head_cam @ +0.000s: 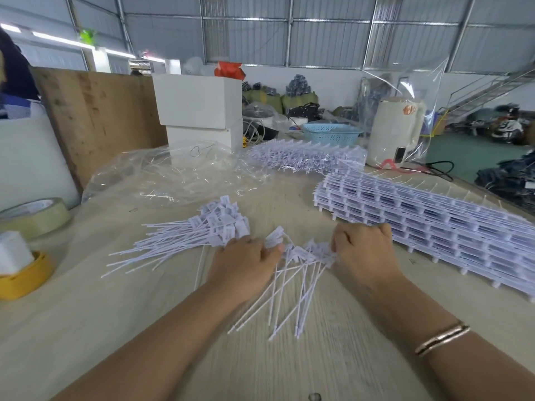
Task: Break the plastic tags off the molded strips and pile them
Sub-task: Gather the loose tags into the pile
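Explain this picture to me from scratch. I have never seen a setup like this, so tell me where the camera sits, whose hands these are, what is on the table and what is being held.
There is no machine here. The one picture comes from a camera worn on a person's head, looking forward and down. The left hand and right hand both grip one molded strip of white plastic tags, whose thin tails fan toward the camera. To the left lies a pile of loose tags. To the right sits a stack of strips, with another batch farther back. A clear plastic bag and a tape roll also lie on the wooden table.
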